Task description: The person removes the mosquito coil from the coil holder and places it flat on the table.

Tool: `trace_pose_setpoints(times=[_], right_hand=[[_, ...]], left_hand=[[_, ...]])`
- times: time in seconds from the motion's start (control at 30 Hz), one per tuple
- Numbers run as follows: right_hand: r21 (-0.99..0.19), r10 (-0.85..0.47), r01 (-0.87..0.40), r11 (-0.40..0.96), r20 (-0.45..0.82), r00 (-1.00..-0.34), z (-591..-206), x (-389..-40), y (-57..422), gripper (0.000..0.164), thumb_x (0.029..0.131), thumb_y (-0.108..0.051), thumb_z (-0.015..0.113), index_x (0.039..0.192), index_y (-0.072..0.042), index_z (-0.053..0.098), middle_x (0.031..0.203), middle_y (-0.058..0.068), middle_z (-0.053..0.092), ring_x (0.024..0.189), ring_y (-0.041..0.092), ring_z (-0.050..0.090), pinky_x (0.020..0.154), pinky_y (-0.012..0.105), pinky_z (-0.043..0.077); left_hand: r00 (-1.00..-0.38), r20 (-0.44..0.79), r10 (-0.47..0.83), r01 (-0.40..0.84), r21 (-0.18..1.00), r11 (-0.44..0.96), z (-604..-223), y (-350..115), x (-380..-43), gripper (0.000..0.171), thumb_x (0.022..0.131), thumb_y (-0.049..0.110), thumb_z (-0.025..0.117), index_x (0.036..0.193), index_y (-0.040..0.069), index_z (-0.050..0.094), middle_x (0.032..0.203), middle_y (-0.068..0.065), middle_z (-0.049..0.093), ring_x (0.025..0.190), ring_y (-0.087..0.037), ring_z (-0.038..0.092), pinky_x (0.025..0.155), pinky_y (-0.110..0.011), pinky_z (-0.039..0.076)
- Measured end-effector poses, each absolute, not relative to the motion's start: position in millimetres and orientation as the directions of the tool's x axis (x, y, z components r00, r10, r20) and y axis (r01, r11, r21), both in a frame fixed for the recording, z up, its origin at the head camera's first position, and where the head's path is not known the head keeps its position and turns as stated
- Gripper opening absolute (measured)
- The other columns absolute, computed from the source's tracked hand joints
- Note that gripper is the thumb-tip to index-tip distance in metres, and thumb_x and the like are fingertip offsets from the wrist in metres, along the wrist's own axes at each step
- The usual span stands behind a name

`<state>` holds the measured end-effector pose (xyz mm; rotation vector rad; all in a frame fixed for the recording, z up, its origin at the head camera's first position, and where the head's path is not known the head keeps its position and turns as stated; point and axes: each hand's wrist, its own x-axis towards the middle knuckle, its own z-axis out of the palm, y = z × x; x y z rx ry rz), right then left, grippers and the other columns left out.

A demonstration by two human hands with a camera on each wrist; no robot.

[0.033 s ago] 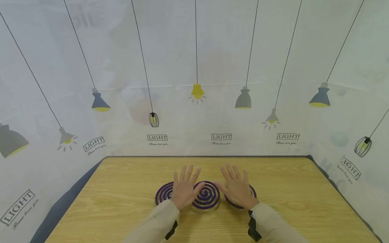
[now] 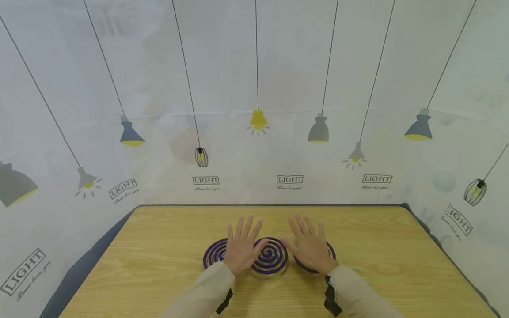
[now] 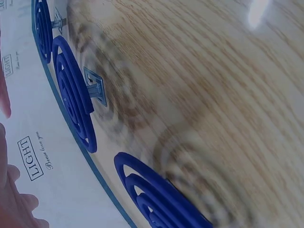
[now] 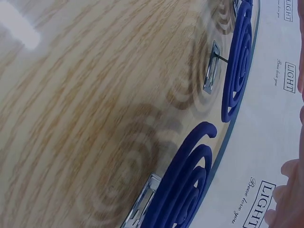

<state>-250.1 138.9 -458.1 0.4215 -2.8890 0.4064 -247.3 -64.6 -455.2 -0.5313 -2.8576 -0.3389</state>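
1. Pale fabric-like wall (image 2: 286, 79) printed with hanging lamps (image 2: 258, 119) and "LIGHT" labels rises beyond the hands; below them spreads a glossy, light wood-grain table (image 2: 159, 247).

2. The person's left hand (image 2: 241, 251) has straight, spread fingers and holds nothing. A flat spiral coil (image 3: 167, 190), purple in the head view and bluer at the wrists, lies under it, partly hidden, reaching out past its outer side.

3. The right hand (image 2: 312, 251), likewise spread and gripping nothing, covers much of a matching purple spiral (image 4: 173, 192) beneath it.

4. Between the two thumbs sits a purple middle coil (image 2: 268, 255), raised above the wood on a small silvery metal stand (image 3: 96, 88).

5. Handling well here probably means lowering fingertips slowly and keeping both wrists clear of the rims, since a bump could tip a coil from its slim support.

6. A light pinch on an outer ring, with the opposite hand steadying the stand, would likely suit these narrow turns; squeezing across the spiral could snap it.
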Motion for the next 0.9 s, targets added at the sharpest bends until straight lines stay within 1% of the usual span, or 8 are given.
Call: trace_pose_setpoints(times=[0.3, 0.53, 0.73, 0.9], right_hand=[[-0.263, -0.246, -0.296, 0.918, 0.209, -0.947, -459.2, -251.2, 138.1, 0.067, 0.087, -0.055, 0.037, 0.139, -0.013, 0.028, 0.144, 0.011, 0.019, 0.132, 0.032, 0.008, 0.101, 0.057, -0.006], [-0.283, -0.232, -0.288, 0.915, 0.217, -0.948, -454.9, -251.8, 139.8, 0.068, 0.087, -0.056, 0.036, 0.139, -0.013, 0.030, 0.143, 0.013, 0.022, 0.131, 0.034, 0.011, 0.101, 0.058, -0.002], [-0.374, -0.211, -0.263, 0.889, 0.176, -0.962, -448.1, -251.2, 142.2, 0.071, 0.087, -0.059, 0.033, 0.139, -0.011, 0.027, 0.144, 0.015, 0.020, 0.131, 0.036, 0.010, 0.099, 0.060, -0.003], [-0.383, -0.219, -0.272, 0.883, 0.176, -0.960, -442.6, -249.6, 147.0, 0.072, 0.087, -0.058, 0.033, 0.140, -0.011, 0.026, 0.144, 0.014, 0.018, 0.131, 0.035, 0.009, 0.099, 0.061, -0.004]], left_hand=[[-0.908, 0.256, 0.332, 0.383, 0.183, 0.906, -454.2, -65.0, -246.1, 0.057, 0.092, 0.050, 0.030, 0.139, 0.020, 0.029, 0.144, -0.011, 0.022, 0.131, -0.033, 0.012, 0.100, -0.059, 0.009], [-0.907, 0.262, 0.330, 0.384, 0.189, 0.904, -453.2, -66.4, -247.0, 0.057, 0.091, 0.051, 0.029, 0.140, 0.020, 0.027, 0.144, -0.012, 0.022, 0.131, -0.033, 0.012, 0.100, -0.060, 0.009], [-0.910, 0.248, 0.333, 0.387, 0.214, 0.897, -452.7, -63.5, -247.9, 0.057, 0.091, 0.051, 0.029, 0.140, 0.020, 0.028, 0.144, -0.011, 0.021, 0.131, -0.034, 0.011, 0.100, -0.060, 0.008], [-0.903, 0.252, 0.349, 0.409, 0.252, 0.877, -447.7, -58.0, -248.0, 0.057, 0.092, 0.050, 0.029, 0.140, 0.019, 0.028, 0.145, -0.011, 0.019, 0.131, -0.033, 0.009, 0.101, -0.059, 0.005]])
